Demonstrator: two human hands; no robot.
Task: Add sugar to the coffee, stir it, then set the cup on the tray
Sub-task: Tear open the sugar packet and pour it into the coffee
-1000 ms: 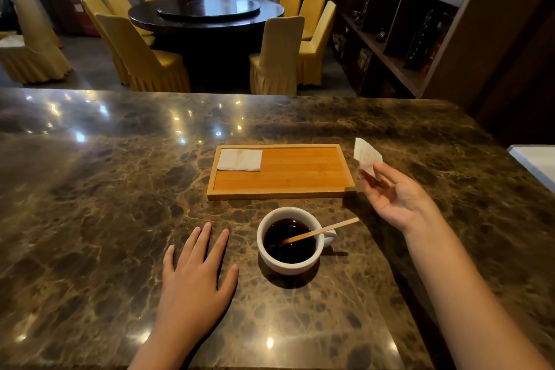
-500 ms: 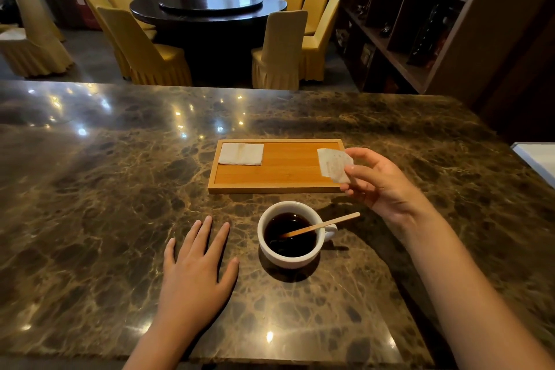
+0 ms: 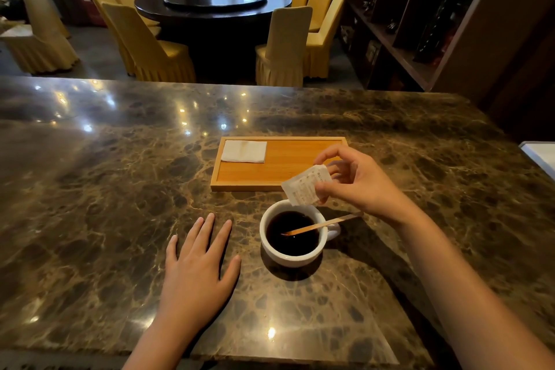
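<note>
Sachet (image 3: pixel 306 186) pinched above cup (image 3: pixel 292 234)

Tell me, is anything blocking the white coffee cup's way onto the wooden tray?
Only the right hand and its white sugar packet hover between white coffee cup and wooden tray; the folded napkin occupies the tray's far-left corner.

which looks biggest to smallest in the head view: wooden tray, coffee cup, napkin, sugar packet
1. wooden tray
2. coffee cup
3. napkin and sugar packet: look alike; the packet is nearer the camera and partly covered by the right hand, so unranked.
</note>
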